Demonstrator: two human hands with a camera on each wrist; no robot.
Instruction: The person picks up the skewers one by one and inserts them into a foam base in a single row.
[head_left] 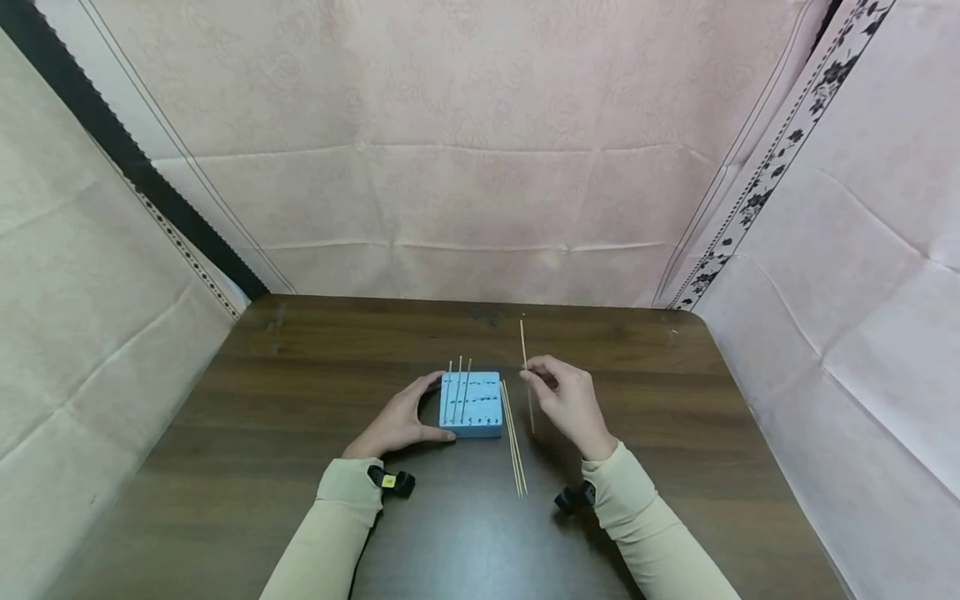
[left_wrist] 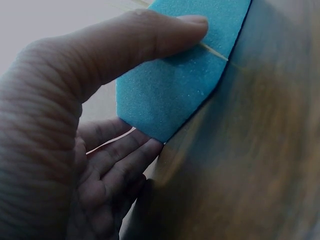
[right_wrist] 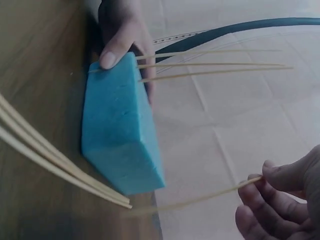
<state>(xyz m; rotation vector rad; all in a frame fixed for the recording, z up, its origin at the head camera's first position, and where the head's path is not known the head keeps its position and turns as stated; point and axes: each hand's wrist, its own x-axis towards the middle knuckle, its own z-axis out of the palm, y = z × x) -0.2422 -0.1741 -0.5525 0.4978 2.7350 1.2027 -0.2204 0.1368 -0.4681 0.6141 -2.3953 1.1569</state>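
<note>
A light blue foam block point(head_left: 482, 407) sits on the table with small holes in its top. Three thin wooden skewers point(right_wrist: 215, 64) stand upright in it toward its left side. My left hand point(head_left: 401, 419) holds the block from the left, thumb point(left_wrist: 165, 35) on the near face and fingers round the far left corner. To the right of the block, my right hand point(head_left: 567, 400) pinches one wooden skewer point(right_wrist: 210, 196) between thumb and fingertips, held roughly upright above the table. Several loose skewers point(head_left: 514, 450) lie together along the block's right side.
The brown wooden table point(head_left: 645, 533) ends at a pale cloth backdrop point(head_left: 480, 200) behind, with more cloth hanging on the left and right. Dark camera straps point(head_left: 576, 498) are on both wrists, below light sleeves.
</note>
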